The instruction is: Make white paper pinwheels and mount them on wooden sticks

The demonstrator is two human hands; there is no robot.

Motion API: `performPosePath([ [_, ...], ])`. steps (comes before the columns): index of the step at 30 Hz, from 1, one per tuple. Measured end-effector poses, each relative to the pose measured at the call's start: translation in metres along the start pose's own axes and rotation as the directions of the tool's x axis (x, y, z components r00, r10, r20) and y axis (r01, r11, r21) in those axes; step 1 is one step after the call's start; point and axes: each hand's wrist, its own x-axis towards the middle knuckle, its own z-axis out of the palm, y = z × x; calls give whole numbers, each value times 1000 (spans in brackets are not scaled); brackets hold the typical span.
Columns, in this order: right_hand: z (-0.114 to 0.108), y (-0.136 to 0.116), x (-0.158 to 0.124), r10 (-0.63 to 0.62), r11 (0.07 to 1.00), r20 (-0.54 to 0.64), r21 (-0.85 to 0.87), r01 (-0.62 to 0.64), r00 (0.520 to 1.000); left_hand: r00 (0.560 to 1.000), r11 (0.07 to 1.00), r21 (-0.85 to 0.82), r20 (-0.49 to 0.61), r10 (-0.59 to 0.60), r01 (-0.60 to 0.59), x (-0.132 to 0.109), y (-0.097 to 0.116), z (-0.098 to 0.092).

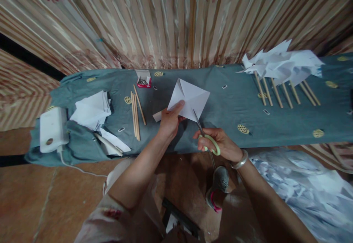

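A square white sheet of paper (191,94) with crease lines is held over the table by my left hand (171,122), its thumb lying on top and the fingers mostly hidden underneath. One slit shows at the sheet's upper corner. My right hand (216,140) grips green-handled scissors (211,144), and their blades meet the sheet near its lower corner. Just left of my left hand a small piece of white paper (157,116) sticks out; whether it is part of the sheet I cannot tell.
Several wooden sticks (135,116) and a small red box of metal pins (143,81) lie left. Farther left are a stack of white paper (92,109) and a white corded device (53,129). Paper pinwheels (286,63) on sticks lie right. White bags (306,184) stand below the table.
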Motion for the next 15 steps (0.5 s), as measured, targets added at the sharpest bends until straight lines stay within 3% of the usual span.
performPosePath([
  [15, 3, 3, 4, 85, 989, -49, 129, -78, 995, 999, 1000, -4, -32, -5, 5, 3, 0, -2],
])
